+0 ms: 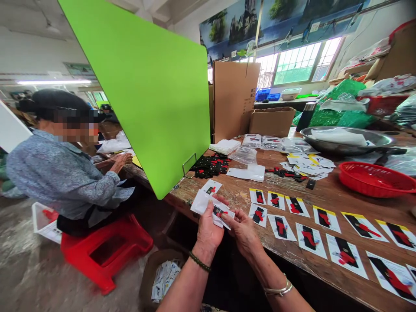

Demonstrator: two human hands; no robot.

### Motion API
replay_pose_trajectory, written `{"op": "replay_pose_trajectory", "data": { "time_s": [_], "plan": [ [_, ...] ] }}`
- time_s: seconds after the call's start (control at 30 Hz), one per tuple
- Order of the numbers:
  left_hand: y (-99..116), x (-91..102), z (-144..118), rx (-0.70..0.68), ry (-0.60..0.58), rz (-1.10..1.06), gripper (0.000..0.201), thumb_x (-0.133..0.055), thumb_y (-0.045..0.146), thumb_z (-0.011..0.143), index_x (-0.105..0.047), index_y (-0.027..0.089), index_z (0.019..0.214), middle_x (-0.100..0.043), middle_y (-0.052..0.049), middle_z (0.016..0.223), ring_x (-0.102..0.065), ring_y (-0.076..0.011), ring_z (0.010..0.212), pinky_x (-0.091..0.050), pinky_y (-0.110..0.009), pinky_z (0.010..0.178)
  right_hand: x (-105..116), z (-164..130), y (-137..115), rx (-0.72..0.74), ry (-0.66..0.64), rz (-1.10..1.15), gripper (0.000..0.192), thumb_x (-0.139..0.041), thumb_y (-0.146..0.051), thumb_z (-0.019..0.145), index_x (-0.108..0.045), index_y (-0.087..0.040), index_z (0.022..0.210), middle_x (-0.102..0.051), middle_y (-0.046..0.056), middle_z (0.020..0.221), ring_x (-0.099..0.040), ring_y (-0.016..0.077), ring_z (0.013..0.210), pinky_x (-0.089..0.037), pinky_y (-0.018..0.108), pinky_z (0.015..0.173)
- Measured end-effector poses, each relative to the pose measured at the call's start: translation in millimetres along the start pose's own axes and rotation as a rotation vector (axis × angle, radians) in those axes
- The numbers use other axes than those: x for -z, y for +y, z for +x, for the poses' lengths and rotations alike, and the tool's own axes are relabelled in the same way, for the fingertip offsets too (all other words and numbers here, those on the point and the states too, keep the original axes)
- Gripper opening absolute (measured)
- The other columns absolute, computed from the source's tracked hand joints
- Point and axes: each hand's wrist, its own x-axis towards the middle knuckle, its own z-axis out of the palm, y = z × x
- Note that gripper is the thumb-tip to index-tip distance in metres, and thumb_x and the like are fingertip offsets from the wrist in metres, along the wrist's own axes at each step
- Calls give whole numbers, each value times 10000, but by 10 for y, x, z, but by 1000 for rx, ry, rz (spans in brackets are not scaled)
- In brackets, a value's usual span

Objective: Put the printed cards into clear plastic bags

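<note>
- Head view: my L hand holds a white pkt by the near edge of the wooden table; thumb on top, other fingers under it.
- R hand is in close at the pkt's R edge, thumb + index narrow, pinching it AFAICT.
- Black-red piece shows btwn my thumbs. Can't tell if it's in the pkt or only on it; fingers hide part.
- Small card w/ a red shape pokes out just past the pkt; can't tell if it's lying on wood or in the same grip.
- Tip: L = holder, R = worker. Press L thumb flat, light; squeeze too hard & the thin film prob. creases.
- R pinch should take the edge only, tips clear of the piece, so nothing skews.
- Pull or smooth straight along the edge, not across; a sideways tug could shift the piece, I'd say.
- Work over the tabletop rather than its edge, so a slip lands on wood, not the floor.
- Mind the rows of cards on my R, near the R wrist: each has a black-red piece on it & a sleeve could drag them.
- Loose pile of pieces is beyond, by the green panel; white sleeves just R of it.
- Co-worker sits on my L, hands well apart from mine.
</note>
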Motion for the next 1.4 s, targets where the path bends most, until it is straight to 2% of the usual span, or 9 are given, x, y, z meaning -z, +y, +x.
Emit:
{"op": "replay_pose_trajectory", "data": {
  "time_s": [0.1, 0.27, 0.43, 0.57, 0.73, 0.93, 1.1, 1.27, 1.4],
  "plan": [
    [-6, 1, -25, 12, 15, -21, 183, -540, 249, 908, -666, 137, 979, -708, -81, 901, -678, -195, 810, -547, -354, 759, -5, -31, -63, -12, -127, -24, 452, -927, -350, 455, -659, -136, 748, -697, 16, 680, -521, 84, 485, -338, 156, 403],
    [-93, 34, -68, 19, -46, -11, 166, -566, 208, 888, -663, 127, 996, -699, -74, 882, -674, -184, 844, -536, -341, 826, -9, 29, -67, 135, 54, -103, 449, -923, -345, 373, -641, -151, 663, -646, -11, 548, -526, 118, 475, -409, 210, 455],
    [-136, 78, -61, -5, -7, 0, 172, -589, 226, 875, -666, 130, 996, -709, -76, 895, -675, -191, 835, -532, -350, 821, 42, 28, -63, 12, -43, -193, 445, -896, -412, 432, -661, -149, 703, -592, -36, 499, -368, 59, 356, -243, 186, 356],
    [-209, 82, -117, 8, -8, 5, 177, -609, 232, 862, -676, 123, 983, -710, -87, 901, -675, -189, 825, -525, -330, 827, 96, -3, -91, -3, -11, -205, 421, -899, -391, 413, -668, -145, 664, -656, 16, 579, -513, 116, 454, -356, 214, 417],
    [-212, 100, -152, 13, 3, -13, 160, -579, 243, 879, -674, 123, 923, -693, -91, 875, -671, -196, 813, -524, -354, 855, 156, -57, -198, -87, -141, -283, 502, -903, -439, 457, -668, -145, 788, -579, -36, 501, -356, 49, 367, -214, 176, 358],
    [-172, 65, -138, -40, -24, -31, 167, -631, 212, 832, -667, 136, 977, -687, -71, 872, -670, -193, 822, -524, -330, 810, 111, -56, -161, -1, 33, -209, 586, -935, -446, 334, -497, -189, 627, -528, -53, 439, -370, 43, 348, -219, 154, 339],
    [-92, 15, -117, -50, 17, -10, 144, -616, 238, 852, -667, 134, 938, -684, -66, 826, -670, -186, 810, -527, -321, 795, 68, -53, -114, -28, -88, -203, 585, -929, -461, 370, -571, -169, 729, -576, -23, 499, -457, 81, 400, -273, 153, 340],
    [-94, 19, -108, -62, 20, 6, 169, -638, 228, 845, -667, 134, 982, -680, -57, 833, -668, -167, 801, -522, -298, 798, 39, -33, -88, 5, -60, -198, 541, -911, -443, 396, -524, -180, 668, -541, -36, 454, -414, 64, 381, -262, 156, 353],
    [-89, 12, -107, -38, 27, 0, 187, -575, 247, 894, -669, 128, 1005, -690, -64, 840, -674, -181, 809, -532, -313, 781, 22, -17, -96, -23, -98, -240, 514, -874, -477, 457, -588, -172, 755, -546, -40, 495, -437, 80, 419, -245, 159, 366]
  ]
}}
